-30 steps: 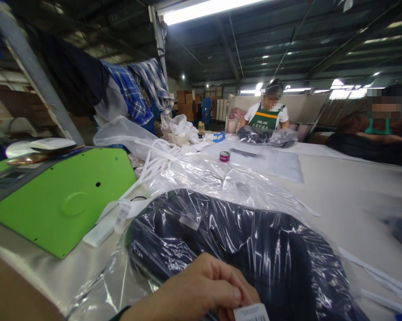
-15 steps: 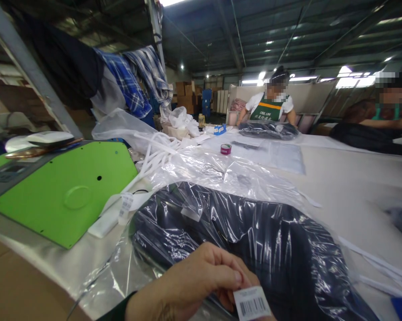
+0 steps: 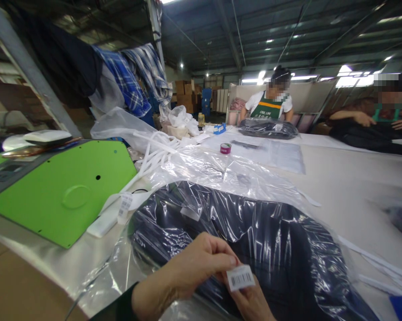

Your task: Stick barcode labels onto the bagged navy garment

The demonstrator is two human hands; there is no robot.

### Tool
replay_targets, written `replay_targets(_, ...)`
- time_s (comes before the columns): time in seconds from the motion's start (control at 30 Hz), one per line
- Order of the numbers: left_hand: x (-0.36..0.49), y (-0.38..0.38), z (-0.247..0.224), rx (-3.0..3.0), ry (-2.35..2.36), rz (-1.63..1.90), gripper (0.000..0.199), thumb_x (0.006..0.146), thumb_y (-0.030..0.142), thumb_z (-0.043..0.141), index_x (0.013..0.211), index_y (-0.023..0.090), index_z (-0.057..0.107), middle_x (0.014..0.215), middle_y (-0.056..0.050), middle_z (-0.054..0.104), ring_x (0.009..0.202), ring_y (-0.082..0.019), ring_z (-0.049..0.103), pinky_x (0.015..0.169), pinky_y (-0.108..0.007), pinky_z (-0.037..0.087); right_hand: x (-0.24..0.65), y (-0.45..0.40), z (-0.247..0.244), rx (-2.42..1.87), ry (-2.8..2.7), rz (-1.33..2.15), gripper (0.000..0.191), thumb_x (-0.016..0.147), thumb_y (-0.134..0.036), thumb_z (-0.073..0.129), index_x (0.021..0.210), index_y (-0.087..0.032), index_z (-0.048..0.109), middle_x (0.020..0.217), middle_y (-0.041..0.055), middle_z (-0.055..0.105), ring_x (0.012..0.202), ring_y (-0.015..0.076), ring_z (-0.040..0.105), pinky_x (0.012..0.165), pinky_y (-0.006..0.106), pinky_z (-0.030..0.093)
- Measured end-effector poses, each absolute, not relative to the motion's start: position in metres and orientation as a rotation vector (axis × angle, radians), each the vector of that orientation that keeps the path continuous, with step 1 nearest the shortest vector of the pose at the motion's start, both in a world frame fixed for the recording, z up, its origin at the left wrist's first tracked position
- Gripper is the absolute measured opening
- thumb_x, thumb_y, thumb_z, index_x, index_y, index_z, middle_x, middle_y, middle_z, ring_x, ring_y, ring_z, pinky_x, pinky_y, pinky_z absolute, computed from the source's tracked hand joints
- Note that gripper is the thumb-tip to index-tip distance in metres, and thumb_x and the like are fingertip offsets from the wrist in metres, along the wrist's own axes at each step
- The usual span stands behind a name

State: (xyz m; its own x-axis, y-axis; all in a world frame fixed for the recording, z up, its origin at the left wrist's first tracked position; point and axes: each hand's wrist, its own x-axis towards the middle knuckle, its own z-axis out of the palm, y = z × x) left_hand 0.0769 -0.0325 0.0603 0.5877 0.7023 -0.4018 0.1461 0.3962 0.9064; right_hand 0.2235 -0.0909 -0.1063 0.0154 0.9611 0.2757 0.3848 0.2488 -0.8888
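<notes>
A black item in a clear plastic bag (image 3: 274, 232) lies across the near part of the table. Above it, my left hand (image 3: 201, 263) has its thumb and fingers pinched at the upper left corner of a small white barcode label (image 3: 240, 277). My right hand (image 3: 254, 303) is just below and behind the label, its fingers mostly hidden by the label and my left hand; the label rests against it. A small pale sticker (image 3: 191, 213) shows on the bagged item.
A green-sided machine (image 3: 63, 191) stands at the left, with white label strips (image 3: 124, 207) beside it. Clear plastic (image 3: 214, 167), a purple tape roll (image 3: 225, 148) and a blue dispenser (image 3: 219, 129) lie beyond. Two people work across the table.
Both hands and the label have moved up and slightly left; the label is tilted differently, and more of my right hand shows. The person at the far right has moved their hands.
</notes>
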Motion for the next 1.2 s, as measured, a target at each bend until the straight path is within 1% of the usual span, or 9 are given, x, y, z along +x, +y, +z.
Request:
replay_targets(0.07, 0.076, -0.01, 0.049, 1.347, 0.982, 0.53, 0.018, 0.057, 0.028, 0.063, 0.065, 0.012, 0.068, 0.056, 0.001, 0.058, 0.056, -0.01, 0.048, 0.058, -0.023, 0.036, 0.224, -0.09, -0.096, -1.221, -1.65, 0.679, 0.026, 0.084, -0.025, 0.052, 0.107, -0.025, 0.063, 0.093, 0.0038, 0.068, 0.086, 0.017, 0.064, 0.08, 0.027, 0.053)
replay_targets(0.13, 0.076, 0.017, 0.035, 1.515, 1.05, 0.631, 0.015, 0.059, 0.026, 0.063, 0.063, 0.012, 0.067, 0.055, 0.002, 0.056, 0.056, -0.01, 0.046, 0.057, -0.023, 0.034, 0.224, -0.09, -0.087, -1.172, -1.702, 0.615, 0.028, 0.082, -0.018, 0.051, 0.107, -0.027, 0.062, 0.089, 0.001, 0.068, 0.084, 0.0141, 0.064, 0.08, 0.024, 0.052)
replay_targets(0.23, 0.083, 0.052, 0.013, 1.561, 1.055, 0.671, 0.01, 0.058, 0.022, 0.064, 0.062, 0.012, 0.064, 0.056, 0.003, 0.056, 0.058, -0.01, 0.048, 0.06, -0.024, 0.036, 0.223, -0.09, -0.085, -1.159, -1.717, 0.564, 0.031, 0.081, -0.015, 0.051, 0.108, -0.028, 0.06, 0.086, -0.0009, 0.067, 0.085, 0.0127, 0.063, 0.084, 0.023, 0.051)
replay_targets(0.33, 0.097, 0.07, 0.0, 1.554, 0.992, 0.622, 0.011, 0.058, 0.021, 0.067, 0.063, 0.012, 0.063, 0.059, 0.002, 0.058, 0.06, -0.011, 0.051, 0.061, -0.024, 0.039, 0.223, -0.091, -0.089, -1.164, -1.732, 0.553, 0.033, 0.081, -0.014, 0.051, 0.11, -0.028, 0.059, 0.086, -0.0015, 0.067, 0.086, 0.0123, 0.063, 0.085, 0.023, 0.051)
replay_targets(0.5, 0.119, 0.076, -0.008, 1.585, 0.896, 0.503, 0.01, 0.057, 0.019, 0.068, 0.062, 0.012, 0.064, 0.059, 0.002, 0.058, 0.059, -0.01, 0.05, 0.06, -0.023, 0.038, 0.223, -0.091, -0.09, -1.183, -1.739, 0.55, 0.032, 0.082, -0.014, 0.05, 0.11, -0.029, 0.057, 0.087, -0.0027, 0.066, 0.087, 0.0113, 0.062, 0.085, 0.023, 0.05)
replay_targets(0.7, 0.126, 0.079, -0.02, 1.607, 0.872, 0.42, 0.007, 0.058, 0.016, 0.067, 0.061, 0.011, 0.064, 0.057, 0.003, 0.057, 0.056, -0.009, 0.048, 0.057, -0.021, 0.037, 0.223, -0.091, -0.085, -1.168, -1.735, 0.557, 0.032, 0.082, -0.012, 0.05, 0.109, -0.028, 0.057, 0.086, -0.0025, 0.066, 0.088, 0.0116, 0.062, 0.086, 0.022, 0.05)
replay_targets(0.93, 0.128, 0.085, -0.033, 1.683, 0.906, 0.371, 0.004, 0.06, 0.014, 0.066, 0.062, 0.011, 0.064, 0.057, 0.004, 0.056, 0.057, -0.009, 0.047, 0.055, -0.02, 0.036, 0.223, -0.089, -0.088, -1.122, -1.76, 0.506, 0.034, 0.081, -0.01, 0.048, 0.11, -0.026, 0.055, 0.086, -0.0005, 0.065, 0.085, 0.0117, 0.063, 0.082, 0.022, 0.052)
replay_targets(1.2, 0.131, 0.088, -0.042, 1.851, 0.981, 0.296, 0.008, 0.064, 0.016, 0.067, 0.07, 0.011, 0.068, 0.062, 0.003, 0.059, 0.061, -0.01, 0.051, 0.057, -0.02, 0.038, 0.224, -0.089, -0.09, -1.121, -1.784, 0.453, 0.035, 0.082, -0.009, 0.049, 0.112, -0.027, 0.054, 0.086, -0.0021, 0.065, 0.087, 0.01, 0.063, 0.087, 0.021, 0.05)
